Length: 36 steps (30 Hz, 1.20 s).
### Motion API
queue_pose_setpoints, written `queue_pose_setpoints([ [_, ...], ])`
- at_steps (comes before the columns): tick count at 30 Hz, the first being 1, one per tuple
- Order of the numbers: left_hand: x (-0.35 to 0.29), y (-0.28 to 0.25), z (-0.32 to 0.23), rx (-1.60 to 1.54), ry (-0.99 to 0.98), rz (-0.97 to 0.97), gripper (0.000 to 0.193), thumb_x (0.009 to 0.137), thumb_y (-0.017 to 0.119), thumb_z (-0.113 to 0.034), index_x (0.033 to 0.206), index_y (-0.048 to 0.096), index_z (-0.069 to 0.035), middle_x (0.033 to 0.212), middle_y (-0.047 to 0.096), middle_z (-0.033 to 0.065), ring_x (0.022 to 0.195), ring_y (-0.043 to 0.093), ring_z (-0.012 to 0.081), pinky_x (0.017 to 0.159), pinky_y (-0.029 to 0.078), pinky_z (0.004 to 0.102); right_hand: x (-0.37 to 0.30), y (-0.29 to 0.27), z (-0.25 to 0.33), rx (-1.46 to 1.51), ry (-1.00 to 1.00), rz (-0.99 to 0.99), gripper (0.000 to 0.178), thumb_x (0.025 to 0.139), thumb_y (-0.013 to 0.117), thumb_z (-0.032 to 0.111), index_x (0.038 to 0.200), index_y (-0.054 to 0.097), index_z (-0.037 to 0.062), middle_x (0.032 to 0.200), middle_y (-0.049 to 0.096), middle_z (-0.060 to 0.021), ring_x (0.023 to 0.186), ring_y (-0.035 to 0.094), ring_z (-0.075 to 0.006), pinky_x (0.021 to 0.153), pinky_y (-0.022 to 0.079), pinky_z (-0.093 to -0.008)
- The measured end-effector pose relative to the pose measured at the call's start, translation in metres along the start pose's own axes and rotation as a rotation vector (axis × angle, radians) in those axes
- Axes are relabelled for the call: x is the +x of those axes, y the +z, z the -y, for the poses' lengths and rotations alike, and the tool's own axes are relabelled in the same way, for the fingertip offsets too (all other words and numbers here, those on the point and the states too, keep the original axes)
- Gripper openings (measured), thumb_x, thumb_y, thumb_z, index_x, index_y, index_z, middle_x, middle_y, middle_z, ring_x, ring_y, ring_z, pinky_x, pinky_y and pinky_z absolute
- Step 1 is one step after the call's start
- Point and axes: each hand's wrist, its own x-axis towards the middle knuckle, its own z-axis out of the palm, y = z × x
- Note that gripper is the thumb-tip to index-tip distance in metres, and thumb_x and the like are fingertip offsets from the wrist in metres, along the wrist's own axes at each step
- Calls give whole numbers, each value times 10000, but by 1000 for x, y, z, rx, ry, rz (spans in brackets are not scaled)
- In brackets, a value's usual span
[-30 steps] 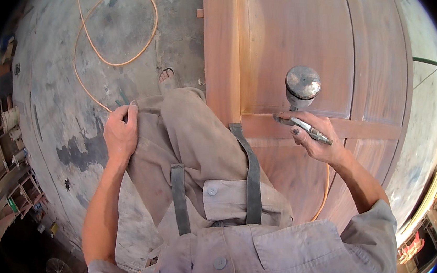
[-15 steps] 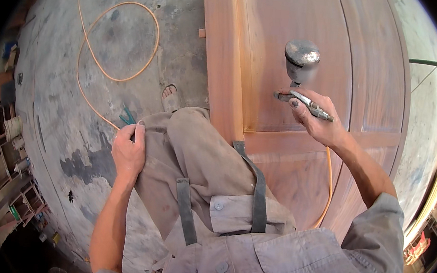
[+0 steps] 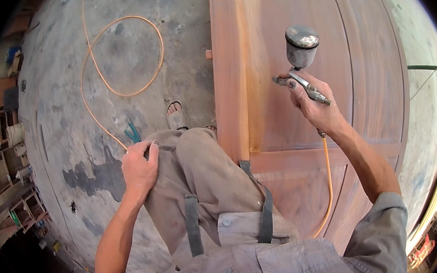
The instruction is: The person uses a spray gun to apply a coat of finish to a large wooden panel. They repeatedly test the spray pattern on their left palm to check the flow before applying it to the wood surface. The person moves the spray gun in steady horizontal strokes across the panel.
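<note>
1. Since the earlier frame, our right hand (image 3: pixel 315 110) and its spray gun (image 3: pixel 302 83) have moved forward over the panelled wooden piece (image 3: pixel 283 121), farther beyond its crossrail (image 3: pixel 300 159); our left hand (image 3: pixel 139 168) stays beside the trouser leg (image 3: pixel 201 156).
2. Closest in, our right fingers wrap the gun, with the thumb on its near side; the metal cup (image 3: pixel 300 54) stands just ahead of the grip.
3. Beneath the grip, apart from it, spreads the large panel; the crossrail lies behind the grip, toward us.
4. Reddish brown covers most of the wood, with paler streaks around the grip and a yellower strip (image 3: pixel 250 108) to its left. We judge the work partway along; which areas are finished or left, we cannot tell, nor can we make out mist at the nozzle (image 3: pixel 277 80).
5. Behind the right grip, an orange hose (image 3: pixel 328 184) hangs toward our body.
6. Farther left, our left hand curls closed on the looped hose (image 3: pixel 163 57), which runs ahead across the floor (image 3: pixel 126 59); a small teal object (image 3: pixel 133 132) lies just beyond that grip.
</note>
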Motion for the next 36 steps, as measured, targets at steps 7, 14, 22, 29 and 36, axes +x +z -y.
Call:
queue_pose_setpoints([
  [7,93,75,-88,-738,-295,125,360,1041,504,-257,1192,687,14,1018,754,164,911,708,285,850,526,409,8,1,10,-32,-58,-44,288,1059,598,241,1229,684,25,750,635,-70,638,581,-125,613,493,-307],
  [14,139,117,-137,-461,-220,-8,422,1062,452,-342,1069,704,-3,949,730,186,896,687,359,818,510,457,-32,-13,16,-113,10,72,316,1045,616,266,1262,673,43,771,656,-82,617,596,-149,614,511,-322],
  [22,175,140,-161,-212,-298,-118,511,1089,349,-384,1074,743,-60,1137,682,158,1162,601,345,1040,398,523,-40,-16,14,-67,31,112,331,1044,620,278,1268,668,40,764,661,-84,623,632,-141,611,530,-307],
  [29,170,143,-161,-63,-228,-242,547,1087,348,-371,965,759,-32,1084,684,172,1104,612,352,1009,392,510,-3,-23,16,-119,7,85,311,1042,622,265,1252,679,42,731,629,-64,608,599,-127,596,496,-298],
  [36,172,144,-162,-29,-179,-285,544,1086,353,-352,921,744,-11,1056,698,183,1043,629,377,945,407,516,28,-27,12,-66,0,61,299,1049,611,246,1252,679,38,705,595,-49,604,558,-106,598,483,-293],
])
